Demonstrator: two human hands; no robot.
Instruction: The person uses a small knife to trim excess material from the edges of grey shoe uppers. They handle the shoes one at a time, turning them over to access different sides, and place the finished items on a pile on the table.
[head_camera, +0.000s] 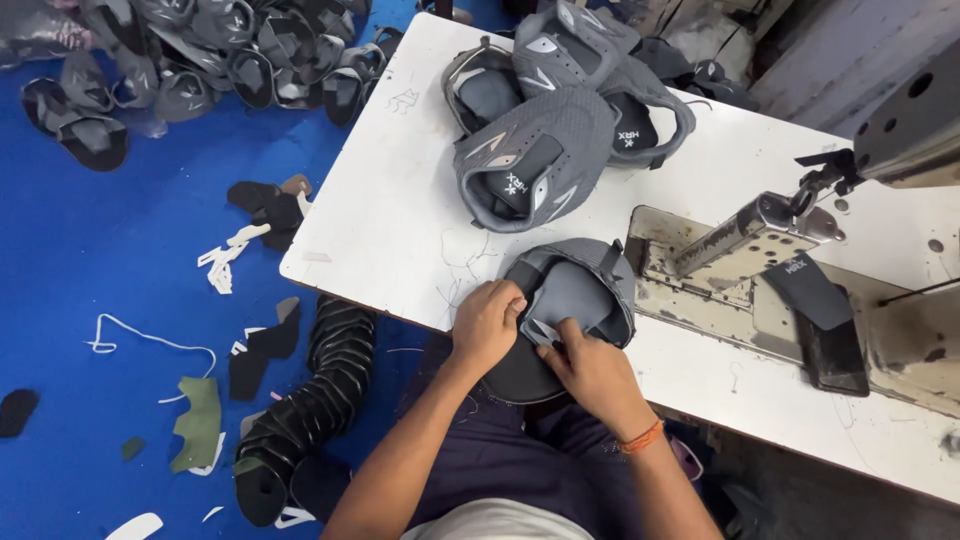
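1. Both the left hand (487, 322) and right hand (592, 372) pinch a grey shoe upper (572, 292) at the white table (385, 220) edge.
2. Beside it stands a sewing machine (760, 235).
3. More uppers (545, 110) pile behind; scraps (225, 262) litter the blue floor (90, 260).

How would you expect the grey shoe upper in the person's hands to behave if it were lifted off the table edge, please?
The grey shoe upper probably flops: it bends and folds where the left hand and right hand pinch it. It looks light, being thin fabric with no sole. It seems unlikely to roll or slip, since the uppers in the pile slump in place on the white table.
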